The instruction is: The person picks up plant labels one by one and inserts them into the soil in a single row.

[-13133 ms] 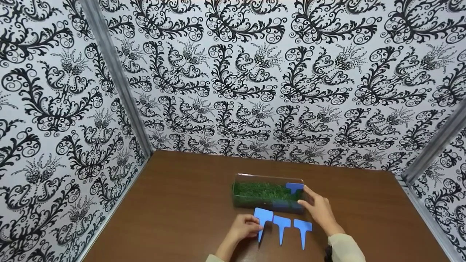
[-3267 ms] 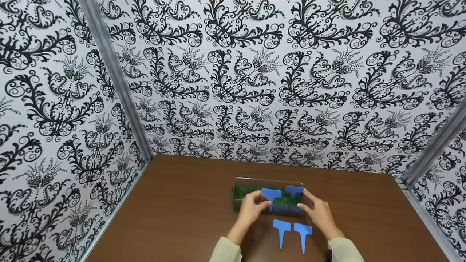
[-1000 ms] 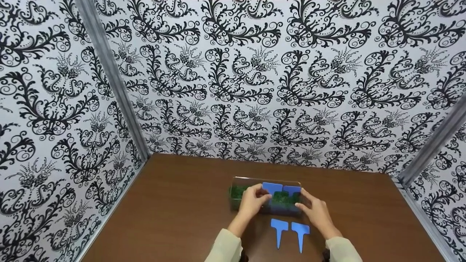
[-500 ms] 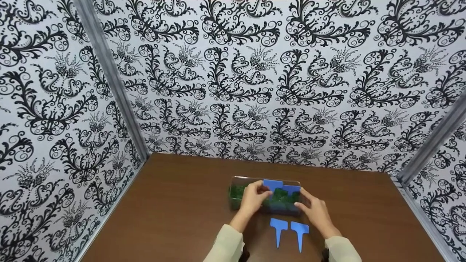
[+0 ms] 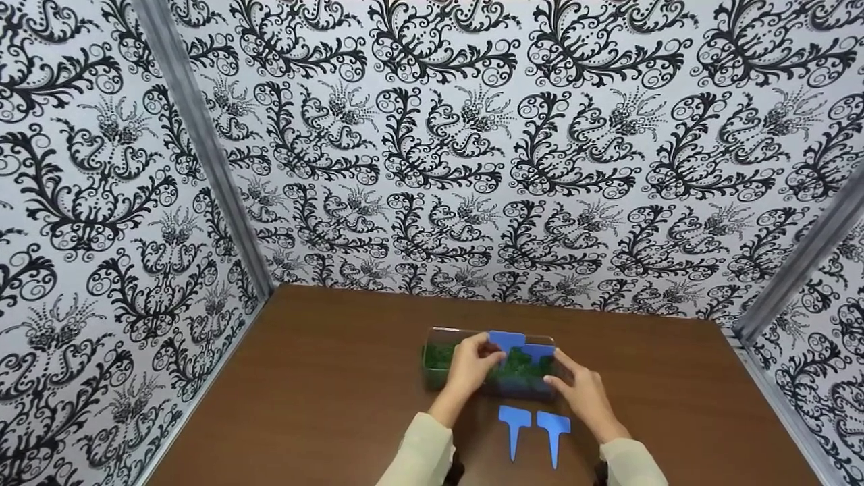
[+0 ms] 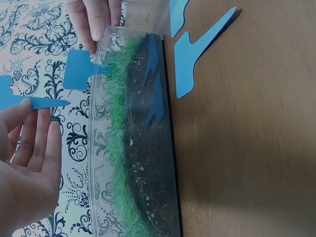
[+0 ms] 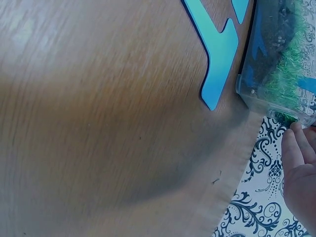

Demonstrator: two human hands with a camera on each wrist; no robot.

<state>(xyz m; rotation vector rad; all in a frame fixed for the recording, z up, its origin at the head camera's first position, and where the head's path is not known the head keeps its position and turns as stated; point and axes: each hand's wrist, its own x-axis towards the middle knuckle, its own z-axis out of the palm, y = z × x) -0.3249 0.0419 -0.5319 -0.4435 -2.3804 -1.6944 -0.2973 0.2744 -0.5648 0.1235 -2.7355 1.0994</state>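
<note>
My left hand (image 5: 469, 364) pinches the stem of a blue T-shaped plant label (image 5: 506, 339) above a clear rectangular planter (image 5: 439, 379). In the left wrist view the held label's pointed tip (image 6: 61, 102) aims at the planter's rim, apart from the artificial grass (image 6: 117, 108). A second plant label (image 6: 77, 70) stands in the grass near the right end. My right hand (image 5: 586, 395) grips that end of the planter, thumb in front and fingers behind. Two more blue plant labels, a left one (image 5: 515, 428) and a right one (image 5: 554, 435), lie on the table before the planter.
The brown wooden table (image 5: 324, 385) carries the planter. Black-and-white patterned walls (image 5: 445, 169) rise behind and at the sides, with grey strips (image 5: 209, 148) at the corners. Blue shapes (image 6: 157, 101), apparently reflections, show on the planter's wall.
My left hand lifted the label from the table, brought it over the planter, then raised it slightly in the last second. My right hand keeps its grip on the planter's end.
</note>
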